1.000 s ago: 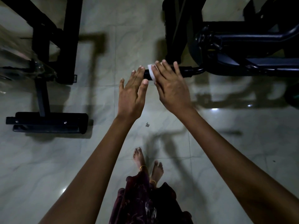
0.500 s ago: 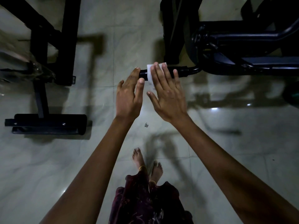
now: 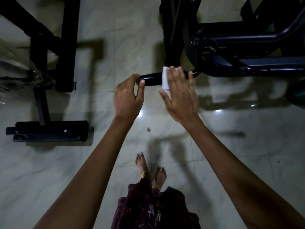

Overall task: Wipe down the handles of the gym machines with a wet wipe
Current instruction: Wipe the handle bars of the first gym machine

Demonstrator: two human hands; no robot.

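Observation:
A black machine handle (image 3: 152, 78) juts out to the left from the dark gym machine (image 3: 247, 52) at the upper right. My left hand (image 3: 127, 98) pinches the handle's free left end between thumb and fingers. A white wet wipe (image 3: 165, 78) is draped over the handle further right. My right hand (image 3: 180, 95) presses the wipe against the handle with straight, spread fingers. The underside of the handle beneath the wipe is hidden.
A black weight bench frame (image 3: 49, 47) with a padded foot bar (image 3: 49, 131) stands at the left. Pale marble floor tiles (image 3: 231, 146) lie all around. A small scrap (image 3: 149, 129) lies on the floor ahead of my bare feet (image 3: 150, 169).
My right hand slid the wipe rightward along the handle, away from its free end. My left hand closed on the handle's left end, where before it hovered open.

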